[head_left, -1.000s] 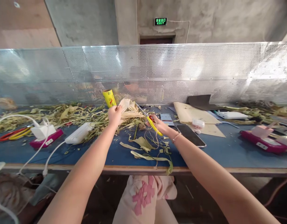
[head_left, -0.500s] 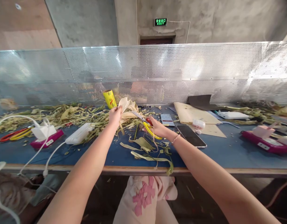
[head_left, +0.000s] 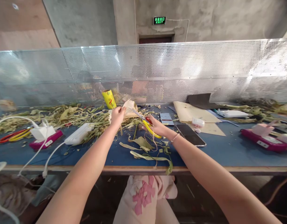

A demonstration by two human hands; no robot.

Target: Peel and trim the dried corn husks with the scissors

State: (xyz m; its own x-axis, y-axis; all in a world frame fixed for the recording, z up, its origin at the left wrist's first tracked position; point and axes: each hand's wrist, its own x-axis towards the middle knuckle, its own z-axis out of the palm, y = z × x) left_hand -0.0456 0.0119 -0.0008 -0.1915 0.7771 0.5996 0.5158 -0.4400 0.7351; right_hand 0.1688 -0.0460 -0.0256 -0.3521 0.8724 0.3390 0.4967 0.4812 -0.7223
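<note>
My left hand (head_left: pixel 117 115) pinches a pale, papery piece that looks like dried husk or leaf (head_left: pixel 129 104). In my right hand (head_left: pixel 155 124) is a pair of scissors (head_left: pixel 151 130) with red and yellow handles. The blades point up and left, their tips against the pale piece; I cannot tell how far they are parted. Dried plant stalks and leaves (head_left: pixel 71 113) lie heaped behind and left of my left hand. Loose leaf strips (head_left: pixel 143 143) are scattered below my right hand. A yellow tube (head_left: pixel 109 99) stands tilted behind my left hand.
A perforated metal screen (head_left: pixel 168 68) borders the table's far side. Right of my hand lie a phone (head_left: pixel 190 135), a card (head_left: pixel 166 119) and brown paper (head_left: pixel 192 112). Purple power strips (head_left: pixel 45 139) sit at both sides, with white cables at left. Another pair of scissors (head_left: pixel 14 135) lies far left.
My left hand has shifted slightly right, toward the scissors, and the pale piece has turned and spread rightward with it. My right hand has barely moved.
</note>
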